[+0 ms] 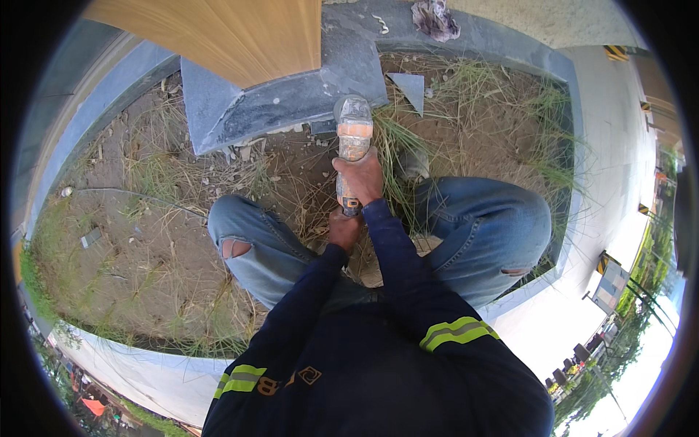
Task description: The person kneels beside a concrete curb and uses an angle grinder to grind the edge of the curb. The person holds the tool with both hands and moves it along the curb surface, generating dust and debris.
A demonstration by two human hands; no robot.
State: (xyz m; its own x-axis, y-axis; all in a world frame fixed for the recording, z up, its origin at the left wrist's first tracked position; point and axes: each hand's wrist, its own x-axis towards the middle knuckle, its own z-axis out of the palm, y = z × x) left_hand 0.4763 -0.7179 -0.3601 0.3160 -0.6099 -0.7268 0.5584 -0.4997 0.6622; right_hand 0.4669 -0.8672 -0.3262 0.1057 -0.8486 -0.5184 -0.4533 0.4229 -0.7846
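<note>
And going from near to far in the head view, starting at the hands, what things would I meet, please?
Left hand → right hand → rounded front end of the power tool → crumpled greyish wad.

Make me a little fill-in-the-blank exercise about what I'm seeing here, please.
1. Counting the left hand and the right hand, the number of hands gripping the power tool is ____.
2. The hand placed nearer the tool's head is the ____ one.
3. The person's torn jeans are coloured ____.
4. The small flat grey piece is shaped like a ____.

Missing words: two; right; blue; triangle.
</note>
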